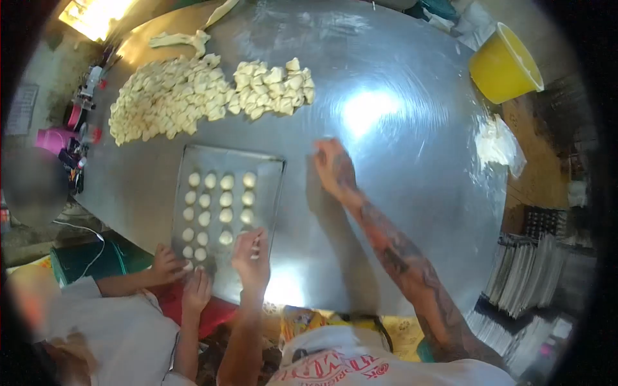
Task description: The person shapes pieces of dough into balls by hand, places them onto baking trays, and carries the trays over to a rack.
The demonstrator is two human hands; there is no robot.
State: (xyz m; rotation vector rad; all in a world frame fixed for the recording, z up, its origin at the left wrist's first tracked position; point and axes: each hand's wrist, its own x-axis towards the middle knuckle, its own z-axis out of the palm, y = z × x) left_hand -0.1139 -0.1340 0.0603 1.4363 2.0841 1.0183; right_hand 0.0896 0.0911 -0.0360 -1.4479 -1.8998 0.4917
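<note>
The left hand (pixel 249 252) is over the right-hand side of a metal tray (pixel 262 168), its fingers partly curled, with a pale bit showing at them; whether the grip is closed on a piece of dough or just beside one, I cannot tell. The right hand (pixel 333 161), at the end of a tattooed forearm (pixel 400 252), is out over the shiny metal desk (pixel 412 174), to the right of the tray. Its fingers are bent and blurred, and I cannot tell whether that grip is clenched or what may be under it. The tray lies flat on the desk near its front edge and carries small round dough balls (pixel 226 199) in four columns, spaced apart. Beyond the tray, toward the far side of the desk, sit two heaps of rough dough chunks, a wide left heap (pixel 170 96) and a smaller right heap (pixel 273 89), touching each other. A long dough strip (pixel 180 40) lies behind the wide heap. At the tray's near left corner, a co-worker's two hands (pixel 197 291) are by the last dough balls. At the right side of the desk are a tilted yellow bucket (pixel 505 64) and, nearer, a crumpled plastic bag (pixel 497 145) with something white in it.
</note>
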